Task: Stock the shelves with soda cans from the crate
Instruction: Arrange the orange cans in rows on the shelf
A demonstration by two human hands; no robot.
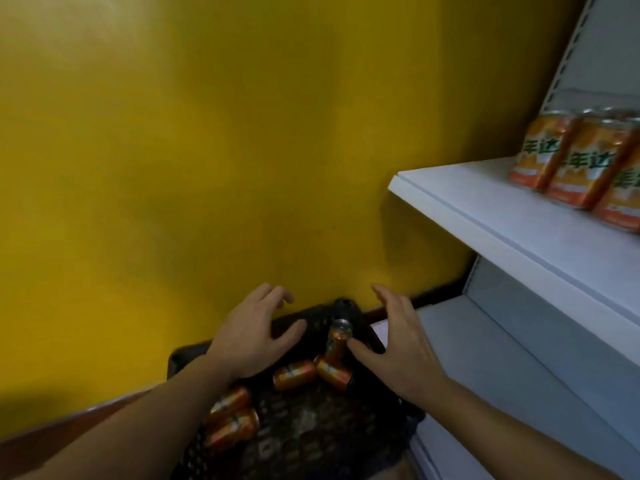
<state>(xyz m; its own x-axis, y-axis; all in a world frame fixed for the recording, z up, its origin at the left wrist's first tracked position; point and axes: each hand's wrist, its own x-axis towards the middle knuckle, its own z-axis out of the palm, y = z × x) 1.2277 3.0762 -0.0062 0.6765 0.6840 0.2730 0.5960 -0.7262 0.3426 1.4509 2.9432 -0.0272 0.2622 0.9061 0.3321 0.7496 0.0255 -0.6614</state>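
**Soda cans low in the crate, both hands spread above**

Soda cans lay in the black crate [363, 441] by the yellow wall [207, 150]: one upright can [337, 344] and four lying cans [294, 374]. Your left hand [252, 337] and right hand [398, 344] hovered spread, holding nothing (right thumb just beside the upright can). Stocked cans [571, 168] stood on the white shelf [485, 216].

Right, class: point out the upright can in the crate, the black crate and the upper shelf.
upright can [337, 344], head view, orange side.
black crate [311, 427], head view, bare mesh floor.
upper shelf [485, 216], head view, bare white top.
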